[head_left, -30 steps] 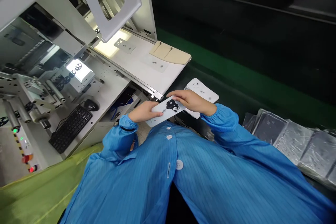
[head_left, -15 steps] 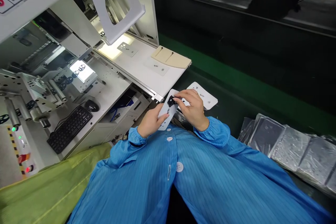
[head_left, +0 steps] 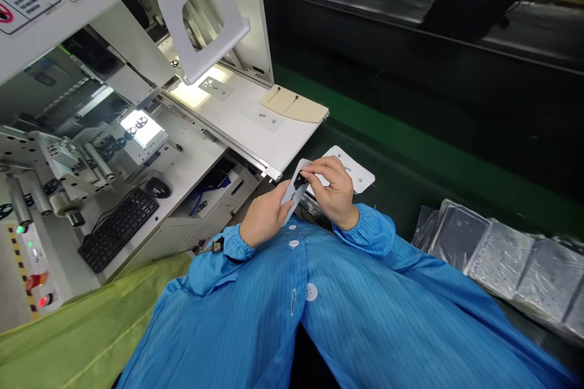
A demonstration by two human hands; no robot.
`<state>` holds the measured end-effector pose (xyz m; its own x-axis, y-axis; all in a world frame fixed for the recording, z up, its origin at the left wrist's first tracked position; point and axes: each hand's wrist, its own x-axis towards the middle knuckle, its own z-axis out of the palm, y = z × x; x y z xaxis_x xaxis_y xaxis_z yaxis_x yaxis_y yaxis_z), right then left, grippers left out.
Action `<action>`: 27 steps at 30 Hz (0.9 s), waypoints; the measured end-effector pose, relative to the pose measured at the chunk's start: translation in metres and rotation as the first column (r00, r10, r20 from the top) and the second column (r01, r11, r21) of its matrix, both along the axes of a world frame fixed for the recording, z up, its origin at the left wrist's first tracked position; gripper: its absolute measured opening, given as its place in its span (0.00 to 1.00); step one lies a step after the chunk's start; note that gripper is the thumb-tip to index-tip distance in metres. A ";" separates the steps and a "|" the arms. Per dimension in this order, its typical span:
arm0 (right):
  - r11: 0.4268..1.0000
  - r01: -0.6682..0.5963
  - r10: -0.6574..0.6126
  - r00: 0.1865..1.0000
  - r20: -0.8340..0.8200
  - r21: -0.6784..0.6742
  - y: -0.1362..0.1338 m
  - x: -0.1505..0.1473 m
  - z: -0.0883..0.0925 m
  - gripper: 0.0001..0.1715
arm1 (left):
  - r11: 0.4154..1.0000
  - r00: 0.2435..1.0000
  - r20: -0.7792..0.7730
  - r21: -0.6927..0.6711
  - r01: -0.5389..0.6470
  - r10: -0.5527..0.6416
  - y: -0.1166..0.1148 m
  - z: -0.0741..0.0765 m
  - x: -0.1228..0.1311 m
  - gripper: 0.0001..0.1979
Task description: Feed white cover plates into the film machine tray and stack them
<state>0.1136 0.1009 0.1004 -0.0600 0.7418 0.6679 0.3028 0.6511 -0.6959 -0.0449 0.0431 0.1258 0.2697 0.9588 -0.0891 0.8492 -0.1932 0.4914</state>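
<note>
A white panel with small dark markings is gripped along its lower left edge by my left hand. On its upper part lies a black piece, pinched at its right side by the thumb and forefinger of my right hand. The panel stands tilted, with its face toward my right hand. A second white panel with printed marks lies behind my right hand, which partly covers it.
Ahead, a white conveyor bears two panels and a cream plate. A keyboard and mouse rest on the machine's ledge at left. Plastic-wrapped panels lie at right.
The held panel has turned more edge-on to the camera, and my left hand has shifted slightly with it. My right hand still pinches the black piece. The view has moved a little.
</note>
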 end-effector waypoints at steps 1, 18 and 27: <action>1.000 0.006 -0.006 1.000 0.005 0.005 -0.001 0.000 0.000 0.04 | 1.000 1.000 -0.025 0.008 0.002 -0.002 0.000 0.001 0.001 0.20; 0.993 -0.001 -0.007 0.998 0.065 0.118 -0.001 -0.002 0.003 0.04 | 0.998 0.981 0.188 -0.016 -0.055 0.057 -0.006 0.004 0.004 0.20; 0.986 -0.018 0.023 0.999 -0.027 0.167 0.000 -0.002 0.008 0.10 | 0.999 0.982 0.187 0.046 -0.006 -0.002 -0.006 0.004 0.003 0.24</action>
<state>0.1121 0.1010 0.1088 -0.0528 0.6185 0.7840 0.2700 0.7647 -0.5851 -0.0417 0.0367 0.1301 0.2755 0.9613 0.0076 0.7433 -0.2180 0.6324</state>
